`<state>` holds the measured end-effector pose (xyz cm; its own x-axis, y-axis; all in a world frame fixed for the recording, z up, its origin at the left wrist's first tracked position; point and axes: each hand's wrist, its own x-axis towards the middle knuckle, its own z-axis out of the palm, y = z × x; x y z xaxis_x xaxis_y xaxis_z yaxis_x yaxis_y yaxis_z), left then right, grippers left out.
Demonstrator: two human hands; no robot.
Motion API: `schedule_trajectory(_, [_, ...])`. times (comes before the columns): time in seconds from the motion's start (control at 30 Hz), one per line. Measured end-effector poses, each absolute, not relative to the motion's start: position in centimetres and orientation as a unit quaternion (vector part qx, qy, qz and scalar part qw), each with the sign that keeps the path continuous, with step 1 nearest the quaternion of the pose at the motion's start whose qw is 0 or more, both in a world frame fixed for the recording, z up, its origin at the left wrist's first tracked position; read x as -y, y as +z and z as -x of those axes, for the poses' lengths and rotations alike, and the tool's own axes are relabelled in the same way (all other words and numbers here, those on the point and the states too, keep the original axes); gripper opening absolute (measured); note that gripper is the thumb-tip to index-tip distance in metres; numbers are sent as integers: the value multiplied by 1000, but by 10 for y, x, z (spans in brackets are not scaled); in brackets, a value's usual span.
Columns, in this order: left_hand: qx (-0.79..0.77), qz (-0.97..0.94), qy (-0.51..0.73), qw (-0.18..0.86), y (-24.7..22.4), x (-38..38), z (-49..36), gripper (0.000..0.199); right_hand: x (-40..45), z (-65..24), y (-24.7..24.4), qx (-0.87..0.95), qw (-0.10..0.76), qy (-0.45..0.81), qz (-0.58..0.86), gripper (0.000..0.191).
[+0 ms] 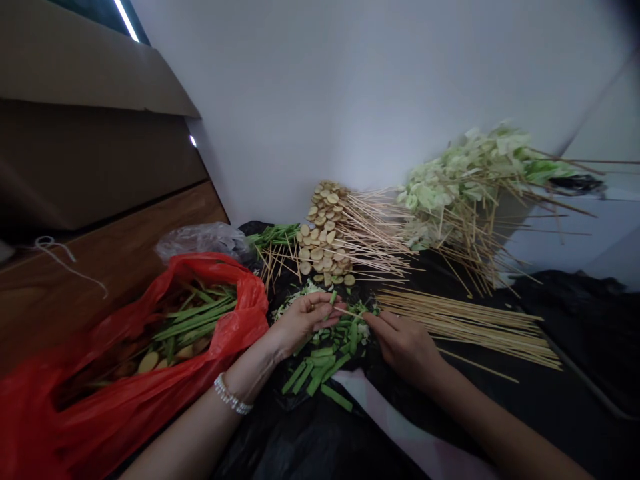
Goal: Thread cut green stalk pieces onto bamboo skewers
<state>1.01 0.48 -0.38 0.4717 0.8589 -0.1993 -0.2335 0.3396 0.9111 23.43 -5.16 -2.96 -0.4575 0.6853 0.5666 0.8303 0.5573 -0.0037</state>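
Note:
My left hand point(306, 319), with a beaded bracelet point(231, 395) on the wrist, pinches a short piece of green bean point(333, 297) between thumb and fingertips. Closed around a thin wooden skewer point(350, 312) is my right hand point(404, 341); the skewer's end points at the left hand. Whether its tip is in the bean piece I cannot tell. Below both hands lie cut green bean pieces point(320, 370) on black plastic. A bundle of bare skewers point(480, 327) lies right of my right hand.
At left sits a red plastic bag point(253, 303) holding long green beans point(200, 317) and pale slices. Skewered potato slices point(320, 247) are stacked behind my hands, beside skewered beans point(280, 235). Skewered cabbage leaves point(465, 167) are piled at back right. A cardboard box point(100, 153) stands far left.

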Motion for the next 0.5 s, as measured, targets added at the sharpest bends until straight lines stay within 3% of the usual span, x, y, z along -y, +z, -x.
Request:
schedule_trajectory(0.27, [-412, -404, 465, 671, 4, -7, -10, 30, 49, -232, -26, 819, 346, -81, 450, 24])
schedule_trajectory(0.5, [-401, -367, 478, 690, -2, -5, -14, 30, 52, -230, -33, 823, 340, -55, 451, 24])
